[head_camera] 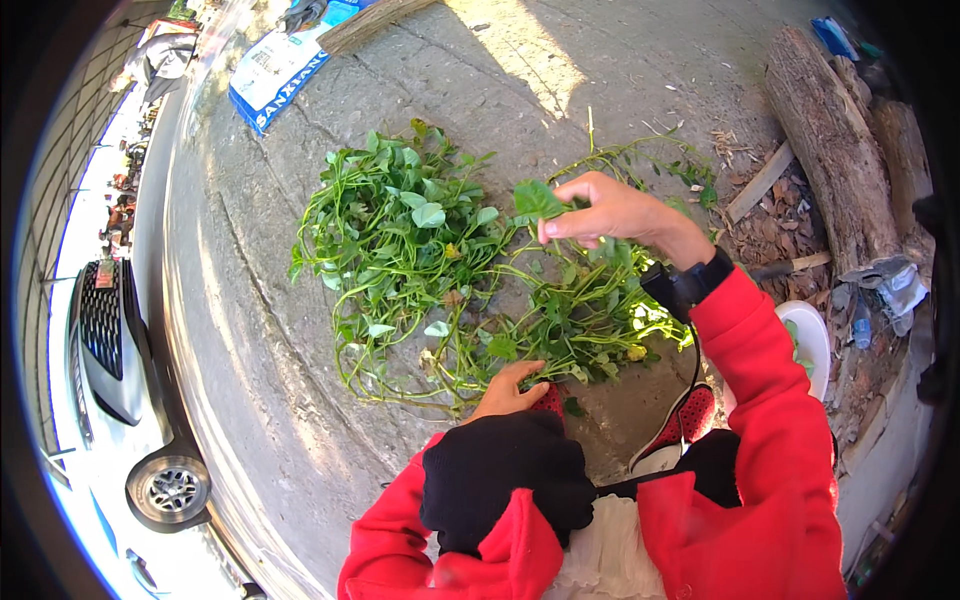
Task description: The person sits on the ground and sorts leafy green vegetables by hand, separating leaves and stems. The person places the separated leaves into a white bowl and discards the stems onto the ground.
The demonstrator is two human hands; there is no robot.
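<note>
A green leaf (536, 199) pokes out from between the thumb and fingers of my right hand (600, 214), raised above the greens. Under it spreads a loose pile of leafy vines (592, 300) with thin stems. To the left lies a larger, denser heap of the same leafy vines (405, 217) on the concrete. My left hand (506, 394) rests low at the near edge of the vines, by my knee; whether its fingers pinch a stem is not plain. A black band (697, 281) with a cable circles my right wrist.
Thick logs (832, 150) and wood scraps lie at the right, near a white basin (806, 345) with some leaves in it. A printed blue and white sack (277, 79) and a wooden beam (375, 22) are at the far side. A car (112, 375) stands at the left.
</note>
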